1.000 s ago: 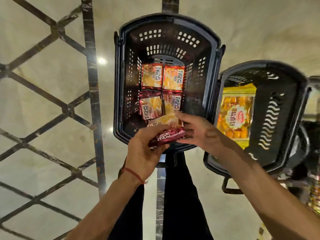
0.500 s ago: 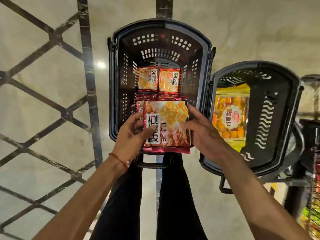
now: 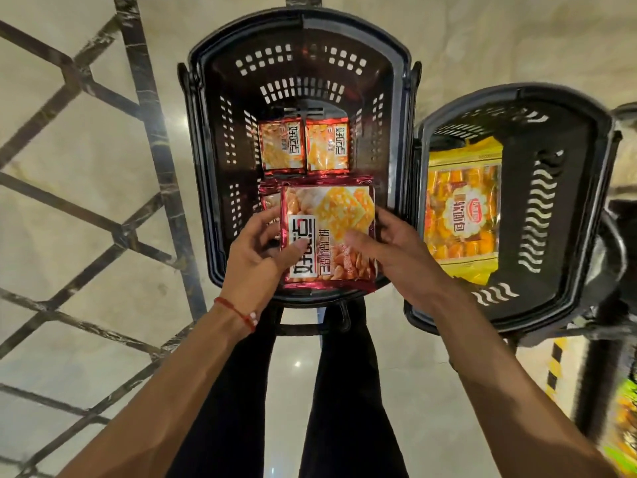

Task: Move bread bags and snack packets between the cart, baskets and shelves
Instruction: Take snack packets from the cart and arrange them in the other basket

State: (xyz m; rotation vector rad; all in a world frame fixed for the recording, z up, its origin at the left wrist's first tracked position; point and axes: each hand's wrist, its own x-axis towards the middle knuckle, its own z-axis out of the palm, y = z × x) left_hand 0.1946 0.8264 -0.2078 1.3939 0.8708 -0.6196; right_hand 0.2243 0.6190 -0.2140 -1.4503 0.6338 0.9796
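The held snack packet (image 3: pixel 327 236) is covering the near packets on the floor of the left basket (image 3: pixel 206 167); only a strip of one (image 3: pixel 270 203) is showing at its left edge. The right hand (image 3: pixel 393 253) is hiding most of its fingers behind the packet. At the far right, a dark shape (image 3: pixel 620 236) beside the right basket (image 3: pixel 582 188) is blurring beyond recognition, and the colourful goods (image 3: pixel 624 426) nearer are smearing and running off the frame's edge.

red-and-orange snack packet (image 3: pixel 327 236); black perforated basket (image 3: pixel 220 167); yellow bread bag (image 3: pixel 462 215); beige floor (image 3: pixel 86 208), dark lattice lines
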